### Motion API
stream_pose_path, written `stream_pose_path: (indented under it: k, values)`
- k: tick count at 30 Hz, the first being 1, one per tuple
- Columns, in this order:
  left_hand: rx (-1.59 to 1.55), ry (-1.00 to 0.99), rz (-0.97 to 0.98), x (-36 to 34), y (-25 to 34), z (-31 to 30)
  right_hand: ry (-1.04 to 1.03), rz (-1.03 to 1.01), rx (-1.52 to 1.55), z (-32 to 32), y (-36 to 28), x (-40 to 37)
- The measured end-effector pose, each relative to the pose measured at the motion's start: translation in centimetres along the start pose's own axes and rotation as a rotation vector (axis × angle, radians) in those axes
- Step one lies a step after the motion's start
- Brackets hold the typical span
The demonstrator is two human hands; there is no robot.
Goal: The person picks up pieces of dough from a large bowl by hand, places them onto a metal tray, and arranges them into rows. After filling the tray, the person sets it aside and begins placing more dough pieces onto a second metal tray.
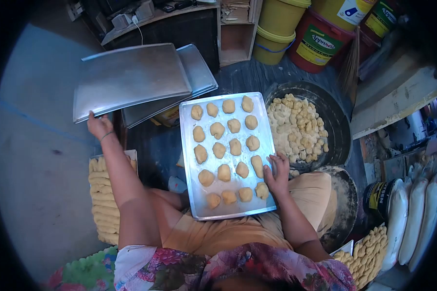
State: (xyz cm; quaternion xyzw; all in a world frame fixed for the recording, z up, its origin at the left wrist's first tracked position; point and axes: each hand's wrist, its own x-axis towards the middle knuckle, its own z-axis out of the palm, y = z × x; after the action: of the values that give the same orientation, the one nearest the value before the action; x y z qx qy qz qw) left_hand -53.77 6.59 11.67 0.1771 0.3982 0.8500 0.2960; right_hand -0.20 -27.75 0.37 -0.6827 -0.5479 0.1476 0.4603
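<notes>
A metal baking tray (194, 186) with rows of rounded dough pieces (218, 150) rests across the lap. My right hand (278, 175) grips its right edge, thumb near a dough piece. Off to the left, my left hand (100, 126) is closed on the near-left corner of a bare baking sheet (131, 80). That sheet sits tilted on top of other metal trays (199, 72). Beside the lap tray on the right is a large dark basin (342, 126) with floury dough lumps (298, 128) in it.
A second floury basin (349, 194) stands by the right knee. Shaped dough fills trays at lower left (104, 203) and lower right (369, 254). Yellow buckets (277, 41) and a red bucket (315, 46) stand at the back. Filled plastic bags (415, 223) line the right.
</notes>
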Motion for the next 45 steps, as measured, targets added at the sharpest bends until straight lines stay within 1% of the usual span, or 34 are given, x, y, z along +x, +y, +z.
stream_pose_path:
  k: [2, 3, 6, 7, 8, 10, 11, 12, 13, 14, 16, 18, 19, 20, 21, 22, 23, 25, 26, 27, 29, 30, 32, 33, 35, 36, 39, 40, 42, 45]
  values:
    - [-0.026, -0.101, 0.056, 1.3, 3.4, -1.5, 0.027, -0.007, -0.038, -0.4, -0.3, 0.0]
    - [-0.108, -0.185, 0.046, -0.8, 6.3, -0.9, 0.049, -0.002, -0.035, -0.6, -0.6, -0.2]
    - [-0.119, -0.201, 0.032, -2.0, 11.4, -1.9, 0.152, -0.045, 0.031, -1.9, -0.6, 0.3]
    - [-0.104, -0.192, 0.009, -3.7, 12.9, -1.5, 0.195, -0.067, 0.060, -2.6, -0.3, 0.7]
    - [-0.087, -0.184, -0.015, -5.2, 13.8, -1.3, 0.190, -0.012, 0.054, -4.0, -0.9, 1.2]
    - [0.016, -0.185, -0.108, -8.1, 14.5, -1.0, 0.186, 0.087, 0.280, -6.8, -1.6, 2.6]
    - [0.067, -0.186, -0.152, -8.9, 14.9, -1.0, 0.182, 0.100, 0.348, -8.1, -2.8, 3.4]
    - [0.102, -0.257, -0.214, -8.1, 13.8, -2.0, 0.178, 0.115, 0.415, -9.6, -4.3, 4.2]
    - [0.154, -0.292, -0.280, -10.9, 14.3, -1.1, 0.175, 0.127, 0.482, -10.6, -5.0, 4.8]
    - [0.206, -0.328, -0.347, -14.7, 14.5, 0.3, 0.087, 0.149, 0.637, -11.1, -4.6, 5.3]
    - [0.123, -0.458, -0.437, -17.7, 12.0, 0.9, -0.092, 0.185, 0.944, -11.9, -3.9, 5.7]
    - [0.177, -0.531, -0.505, -19.6, 9.3, 1.5, -0.435, 0.357, 1.036, -12.5, -5.0, 5.3]
    - [0.221, -0.555, -0.496, -21.4, 8.8, 2.4, -0.610, 0.442, 1.072, -12.6, -5.6, 5.0]
    - [0.220, -0.616, -0.558, -21.8, 7.2, 2.3, -0.596, 0.435, 0.917, -11.6, -5.2, 4.4]
    - [0.229, -0.674, -0.565, -20.8, 3.9, 1.6, -0.580, 0.431, 0.762, -9.8, -4.0, 3.4]
    - [0.296, -0.681, -0.580, -22.0, 3.7, 1.9, -0.561, 0.426, 0.608, -8.7, -3.1, 2.5]
    - [0.362, -0.688, -0.593, -23.8, 3.4, 2.4, -0.499, 0.476, 0.641, -8.5, -3.0, 1.9]
    - [0.303, -0.799, -0.758, -26.0, 2.3, 1.6, -0.382, 0.579, 0.704, -8.1, -2.7, 0.7]
    - [0.367, -0.839, -0.820, -27.7, 3.0, 1.5, -0.282, 0.572, 0.788, -7.4, -2.1, 0.1]
    - [0.430, -0.842, -0.826, -28.7, 2.6, 0.8, -0.261, 0.554, 0.787, -7.0, -1.3, 0.0]
    - [0.250, -0.924, -0.912, -30.0, 1.3, -0.9, -0.210, 0.523, 0.791, -6.5, -0.3, -0.1]
    - [0.272, -0.949, -0.911, -30.2, 0.6, -1.3, -0.168, 0.536, 0.764, -6.1, -0.2, 0.2]
    - [0.314, -0.992, -0.915, -30.8, -0.2, -2.0, -0.160, 0.450, 0.719, -5.3, 0.8, 0.9]
    - [0.369, -0.969, -0.893, -30.9, -0.6, -2.3, -0.160, 0.408, 0.695, -4.8, 1.5, 1.1]
    - [0.478, -0.921, -0.846, -30.8, -1.3, -2.8, -0.164, 0.398, 0.592, -3.9, 1.9, 1.5]
    - [0.478, -0.871, -0.920, -30.8, -1.7, -3.1, -0.165, 0.389, 0.543, -3.3, 2.0, 1.8]
    - [0.568, -0.866, -0.810, -29.9, -5.7, -5.9, -0.127, 0.224, -0.054, -2.2, 2.8, 1.5]
    - [0.608, -0.895, -0.714, -30.2, -5.9, -6.1, -0.115, 0.214, -0.033, -1.7, 3.5, 1.4]
    - [0.600, -0.841, -0.706, -30.4, -6.1, -6.1, -0.090, 0.197, 0.006, -0.7, 5.0, 1.2]
    - [0.581, -0.812, -0.705, -30.5, -5.8, -5.8, -0.137, 0.286, 0.188, -1.0, 4.7, 1.4]
